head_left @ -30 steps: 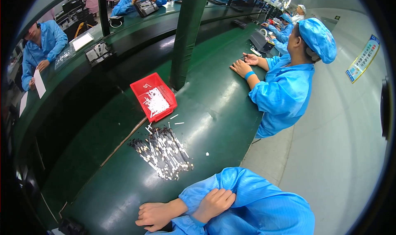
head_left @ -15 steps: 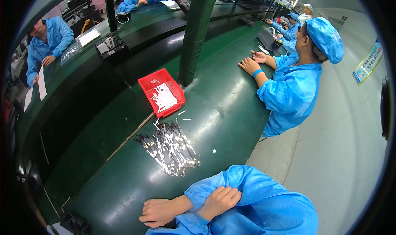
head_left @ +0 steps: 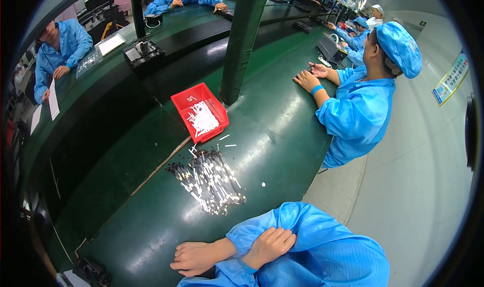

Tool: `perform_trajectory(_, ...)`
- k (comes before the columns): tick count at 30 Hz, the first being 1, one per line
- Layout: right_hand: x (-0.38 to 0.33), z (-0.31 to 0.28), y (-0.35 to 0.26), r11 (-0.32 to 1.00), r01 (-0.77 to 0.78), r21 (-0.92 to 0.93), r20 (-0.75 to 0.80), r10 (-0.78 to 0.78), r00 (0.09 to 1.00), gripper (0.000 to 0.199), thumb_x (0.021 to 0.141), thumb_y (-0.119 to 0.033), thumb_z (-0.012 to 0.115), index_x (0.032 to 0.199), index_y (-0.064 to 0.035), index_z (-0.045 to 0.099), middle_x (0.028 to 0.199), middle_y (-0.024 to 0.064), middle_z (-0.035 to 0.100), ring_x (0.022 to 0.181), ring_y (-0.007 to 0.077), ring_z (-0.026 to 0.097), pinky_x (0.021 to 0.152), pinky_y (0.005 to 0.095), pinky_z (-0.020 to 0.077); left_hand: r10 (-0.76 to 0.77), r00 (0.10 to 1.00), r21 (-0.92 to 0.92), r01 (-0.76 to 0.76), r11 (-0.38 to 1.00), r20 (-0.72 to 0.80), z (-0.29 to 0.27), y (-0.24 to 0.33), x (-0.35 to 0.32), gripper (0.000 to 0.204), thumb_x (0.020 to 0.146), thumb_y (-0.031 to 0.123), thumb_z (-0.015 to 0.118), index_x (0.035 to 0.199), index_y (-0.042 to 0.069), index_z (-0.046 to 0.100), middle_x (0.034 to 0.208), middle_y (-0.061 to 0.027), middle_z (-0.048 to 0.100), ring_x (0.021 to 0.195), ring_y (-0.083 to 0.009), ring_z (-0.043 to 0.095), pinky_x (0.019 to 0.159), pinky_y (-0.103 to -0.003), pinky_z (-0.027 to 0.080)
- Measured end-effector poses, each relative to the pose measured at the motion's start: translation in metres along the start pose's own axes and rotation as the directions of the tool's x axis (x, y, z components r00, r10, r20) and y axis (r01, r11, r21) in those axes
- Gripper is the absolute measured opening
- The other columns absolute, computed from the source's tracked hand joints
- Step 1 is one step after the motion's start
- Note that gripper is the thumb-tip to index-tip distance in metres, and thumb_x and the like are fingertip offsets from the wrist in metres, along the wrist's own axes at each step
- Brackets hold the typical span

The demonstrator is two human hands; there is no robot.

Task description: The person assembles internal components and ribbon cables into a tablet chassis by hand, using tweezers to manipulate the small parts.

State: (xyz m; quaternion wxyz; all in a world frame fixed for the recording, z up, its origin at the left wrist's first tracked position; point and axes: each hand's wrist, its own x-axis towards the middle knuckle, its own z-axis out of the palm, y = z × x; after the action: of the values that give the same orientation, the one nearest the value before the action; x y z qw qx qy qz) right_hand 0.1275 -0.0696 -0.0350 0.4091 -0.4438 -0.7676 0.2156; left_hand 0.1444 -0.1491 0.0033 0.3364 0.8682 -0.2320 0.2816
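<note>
My arms lie crossed on the near edge of the dark green bench (head_left: 282, 120). My right hand (head_left: 196, 257) reaches across to the left and rests flat on the bench, holding nothing. My left hand (head_left: 269, 244) rests with loosely bent fingers on my right blue sleeve (head_left: 307, 226), also holding nothing. Beyond the hands, a loose pile of thin black and silver pins (head_left: 209, 178) is spread on the bench. Behind the pile stands a red tray (head_left: 181, 103) with white pins in it. A few stray white pins (head_left: 227, 141) lie between tray and pile.
A green post (head_left: 242, 40) rises behind the red tray. A person in a blue coat and cap (head_left: 363, 100) sits to my right with hands on the bench. Other people in blue (head_left: 60, 47) work across a raised black strip (head_left: 126, 90). A black device (head_left: 93, 272) sits at the lower left.
The view has shifted, so the tray and the pin pile now sit further right and higher in the picture. My crossed arms and both hands have stayed still.
</note>
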Motion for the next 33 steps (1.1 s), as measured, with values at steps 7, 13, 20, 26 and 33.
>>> perform_trajectory(7,0.002,-0.005,0.001,0.983,-0.015,0.182,0.019,0.012,1.0,0.014,0.083,-0.015,0.058,0.084,-0.0023,0.05,0.073,0.0125,0.053,0.073,0.0297,0.056,0.069,0.0408,0.0436,-0.01,1.0,-0.03,0.01,0.999,0.002,0.0,-0.001,-0.001,0.011,0.07,0.011,0.06,0.068,0.013,0.05,0.066,-0.0007,0.041,0.061,-0.0143,0.046,0.054,-0.028,0.034)
perform_trajectory(13,0.001,-0.008,0.001,0.95,-0.009,0.311,0.031,-0.001,1.0,0.015,0.081,-0.012,0.059,0.09,-0.0016,0.052,0.084,0.0125,0.052,0.085,0.0307,0.053,0.076,0.0419,0.0456,-0.004,1.0,-0.007,0.004,1.0,0.011,0.0,-0.001,0.001,0.011,0.071,0.011,0.06,0.068,0.013,0.049,0.065,-0.0006,0.041,0.06,-0.014,0.046,0.053,-0.028,0.034)
perform_trajectory(20,0.004,-0.009,-0.003,0.93,0.043,0.366,-0.034,-0.033,0.999,0.01,0.078,-0.01,0.059,0.08,-0.0007,0.054,0.077,0.0142,0.054,0.08,0.0329,0.054,0.073,0.0415,0.0449,0.004,1.0,0.001,-0.004,1.0,0.002,0.0,-0.001,0.001,0.013,0.071,0.011,0.06,0.067,0.013,0.048,0.064,-0.0005,0.04,0.059,-0.0139,0.046,0.053,-0.028,0.034)
perform_trajectory(26,0.005,-0.011,-0.003,0.939,0.053,0.339,-0.005,-0.055,0.998,0.009,0.079,-0.01,0.057,0.078,-0.001,0.056,0.074,0.0129,0.054,0.077,0.0313,0.053,0.075,0.0405,0.0437,0.001,1.0,-0.003,-0.001,1.0,-0.003,-0.001,-0.001,0.002,0.013,0.071,0.01,0.06,0.067,0.013,0.048,0.064,-0.0006,0.04,0.059,-0.0136,0.045,0.052,-0.028,0.033)
perform_trajectory(33,0.002,-0.01,0.0,0.96,0.108,0.259,0.025,-0.118,0.993,0.015,0.07,-0.013,0.066,0.08,-0.0056,0.058,0.083,0.0076,0.054,0.086,0.0273,0.051,0.076,0.039,0.042,0.006,1.0,0.002,-0.006,1.0,-0.021,-0.002,-0.001,0.003,0.014,0.071,0.01,0.06,0.066,0.013,0.048,0.063,-0.0008,0.039,0.058,-0.0137,0.045,0.052,-0.028,0.033)
